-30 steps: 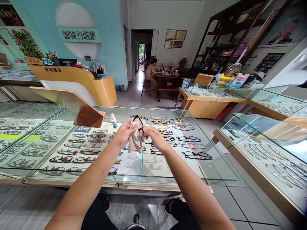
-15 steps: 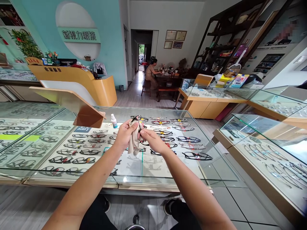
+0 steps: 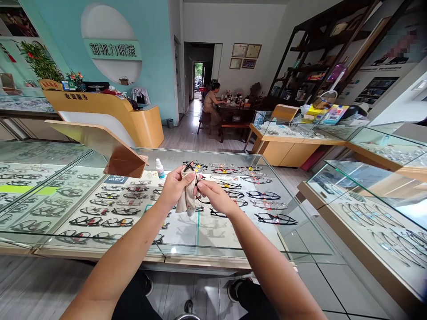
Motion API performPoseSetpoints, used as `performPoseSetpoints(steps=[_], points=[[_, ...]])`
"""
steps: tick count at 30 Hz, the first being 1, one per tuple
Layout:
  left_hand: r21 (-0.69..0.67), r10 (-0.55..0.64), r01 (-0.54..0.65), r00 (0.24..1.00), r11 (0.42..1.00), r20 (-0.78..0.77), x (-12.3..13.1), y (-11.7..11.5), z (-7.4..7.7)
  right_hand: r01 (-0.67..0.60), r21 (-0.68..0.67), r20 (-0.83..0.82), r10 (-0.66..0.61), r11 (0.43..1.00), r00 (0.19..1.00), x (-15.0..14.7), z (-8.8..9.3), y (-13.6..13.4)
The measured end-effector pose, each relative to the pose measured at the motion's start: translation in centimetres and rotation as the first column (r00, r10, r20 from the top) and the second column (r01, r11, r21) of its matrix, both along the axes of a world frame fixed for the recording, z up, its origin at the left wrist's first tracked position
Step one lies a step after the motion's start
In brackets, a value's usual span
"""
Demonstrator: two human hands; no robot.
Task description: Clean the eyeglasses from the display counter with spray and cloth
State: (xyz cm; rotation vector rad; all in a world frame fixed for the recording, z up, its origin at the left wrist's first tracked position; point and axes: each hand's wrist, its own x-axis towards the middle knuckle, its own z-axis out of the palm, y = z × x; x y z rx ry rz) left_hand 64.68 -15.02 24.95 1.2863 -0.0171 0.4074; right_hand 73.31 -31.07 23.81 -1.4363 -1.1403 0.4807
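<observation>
Both my hands meet above a glass display counter (image 3: 233, 249). My left hand (image 3: 174, 186) is closed on a beige cleaning cloth (image 3: 187, 200) wrapped over part of a dark-framed pair of glasses (image 3: 195, 175). My right hand (image 3: 213, 195) pinches the other side of the same glasses. The cloth hangs down between the hands and hides most of the frame.
A small white spray bottle (image 3: 160, 169) and a tilted wooden mirror stand (image 3: 110, 149) sit on the counter to the left. Rows of glasses lie under the glass. More glass cases stand to the right (image 3: 376, 195). A person (image 3: 211, 102) sits at a far table.
The glasses and cloth have been turned slightly between my fingers, and the frame now shows less above the cloth. The hands stay in the same place.
</observation>
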Motion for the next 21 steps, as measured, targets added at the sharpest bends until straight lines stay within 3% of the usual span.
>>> performPoseSetpoints(steps=[2,5,8,12,16,21], points=[[-0.027,0.030,-0.031,0.999,0.999,-0.015,0.1,0.0,0.1,0.010,0.001,0.018,-0.010,1.000,1.000,-0.2,0.0,0.1],[-0.068,-0.022,0.019,0.999,0.997,-0.034,0.0,0.2,0.3,0.048,0.018,-0.006,-0.048,0.999,0.999,-0.3,0.0,0.1],[-0.133,-0.096,0.090,0.994,0.987,-0.043,0.1,0.5,0.2,0.097,0.055,-0.085,-0.092,0.994,0.992,0.0,-0.2,0.1],[-0.221,-0.089,0.078,0.995,0.972,-0.040,0.5,1.0,-0.4,0.172,0.121,-0.185,-0.148,0.978,0.972,0.6,-0.2,-0.1],[-0.141,-0.087,0.075,0.993,0.987,-0.076,0.7,1.0,-0.9,0.305,0.234,-0.267,-0.240,0.923,0.933,1.5,0.2,-0.6],[0.005,-0.228,0.232,0.961,0.973,-0.154,0.3,0.2,-1.3,0.325,0.302,-0.252,-0.254,0.896,0.934,1.8,0.0,-0.4]])
